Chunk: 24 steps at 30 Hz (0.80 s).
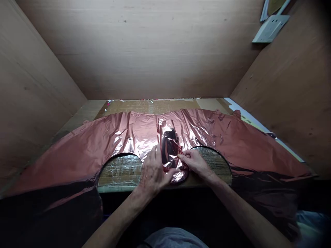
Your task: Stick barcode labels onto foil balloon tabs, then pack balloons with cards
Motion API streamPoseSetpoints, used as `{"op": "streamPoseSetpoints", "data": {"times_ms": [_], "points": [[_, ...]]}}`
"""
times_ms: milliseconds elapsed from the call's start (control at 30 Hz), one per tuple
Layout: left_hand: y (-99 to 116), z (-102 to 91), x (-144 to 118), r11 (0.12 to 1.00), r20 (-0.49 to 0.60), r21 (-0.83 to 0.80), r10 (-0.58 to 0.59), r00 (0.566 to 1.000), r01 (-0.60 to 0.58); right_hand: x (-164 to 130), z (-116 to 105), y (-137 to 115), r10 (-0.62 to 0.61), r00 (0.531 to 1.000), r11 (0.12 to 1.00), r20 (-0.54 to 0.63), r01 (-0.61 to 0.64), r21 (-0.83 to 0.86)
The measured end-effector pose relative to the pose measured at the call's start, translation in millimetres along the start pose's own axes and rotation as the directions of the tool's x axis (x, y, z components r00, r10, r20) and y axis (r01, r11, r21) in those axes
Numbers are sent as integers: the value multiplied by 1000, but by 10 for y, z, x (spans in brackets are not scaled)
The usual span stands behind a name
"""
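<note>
Looking from the left side across, the big sheet of pink metallic foil (77,151) is draped over the whole wooden surface (150,106) and hangs off the near edge, with two round cutouts along that edge showing the surface underneath. The left hand (153,172) sits between those cutouts, palm down, fingers (155,155) together and pressing on the crumpled strip of foil (170,151) in the middle. Just to the right of it, touching the same strip, the right hand (198,163) has its fingers pinched shut on a fold. This stuff reads as super light and floppy, crinkly, kinda slippery, and I'd guess it tears or creases permanently if you yank it, especially at the narrow bridge between the cutouts. Best hold is probably right where the hands are, flat pressure with one, a gentle pinch at a fold or edge with the other. Further right, a white wall socket (270,29) sits up on the board wall.
</note>
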<state>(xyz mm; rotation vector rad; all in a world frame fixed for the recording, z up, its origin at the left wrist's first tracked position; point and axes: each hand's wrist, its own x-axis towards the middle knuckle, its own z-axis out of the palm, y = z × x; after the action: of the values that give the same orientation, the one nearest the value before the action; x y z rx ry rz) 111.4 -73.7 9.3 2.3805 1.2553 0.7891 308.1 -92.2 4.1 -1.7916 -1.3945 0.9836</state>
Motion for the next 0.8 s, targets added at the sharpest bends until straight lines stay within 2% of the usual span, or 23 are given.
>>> {"op": "streamPoseSetpoints", "data": {"times_ms": [33, 67, 133, 167, 233, 267, 300, 333, 367, 400, 433, 467, 567, 633, 700, 733, 800], "points": [[5, 23, -60, 989, 39, 58, 133, 990, -135, -89, -1, 14, 23, 998, 999, 50, -24, 22], [3, 53, -129, 961, 111, 99, 248, 962, -259, -214, -9, 39, 43, 994, 998, 105, -47, 39], [-8, 125, -275, 897, 285, 122, 377, 881, -424, -525, -58, 118, 26, 979, 998, 203, -35, 46], [-12, 159, -348, 881, 347, 125, 391, 852, -455, -682, -97, 170, -36, 972, 999, 230, 31, 28], [-3, 202, -482, 878, 407, 125, 380, 831, -462, -929, -183, 286, -273, 940, 951, 203, 295, -87], [13, 204, -539, 880, 414, 116, 379, 827, -461, -995, -215, 343, -427, 887, 870, 176, 456, -189], [36, 190, -584, 880, 410, 98, 391, 824, -465, -1018, -230, 393, -578, 800, 740, 161, 597, -309], [63, 160, -615, 878, 399, 71, 409, 820, -473, -1000, -225, 434, -701, 692, 580, 173, 694, -426], [89, 116, -629, 878, 386, 37, 429, 817, -478, -951, -200, 462, -779, 590, 425, 211, 746, -513], [110, 59, -624, 882, 368, 5, 437, 821, -471, -882, -159, 477, -819, 511, 303, 262, 771, -560], [120, -6, -602, 891, 350, -23, 432, 831, -454, -806, -110, 478, -832, 461, 223, 309, 788, -574], [114, -77, -565, 903, 337, -42, 415, 845, -427, -736, -64, 468, -836, 433, 181, 337, 798, -575], [-2, -275, -431, 931, 335, -79, 360, 870, -355, -608, -26, 382, -830, 434, 195, 350, 814, -548], [-128, -360, -377, 928, 346, -164, 372, 861, -335, -563, -104, 293, -796, 476, 287, 372, 840, -461], [-231, -384, -358, 916, 320, -292, 365, 874, -276, -482, -201, 189, -731, 549, 469, 405, 836, -285], [-260, -371, -351, 909, 297, -353, 332, 895, -221, -417, -229, 135, -693, 600, 578, 401, 794, -189], [-263, -303, -313, 908, 233, -417, 141, 962, -32, -238, -209, 27, -578, 761, 782, 295, 620, -67]]}}
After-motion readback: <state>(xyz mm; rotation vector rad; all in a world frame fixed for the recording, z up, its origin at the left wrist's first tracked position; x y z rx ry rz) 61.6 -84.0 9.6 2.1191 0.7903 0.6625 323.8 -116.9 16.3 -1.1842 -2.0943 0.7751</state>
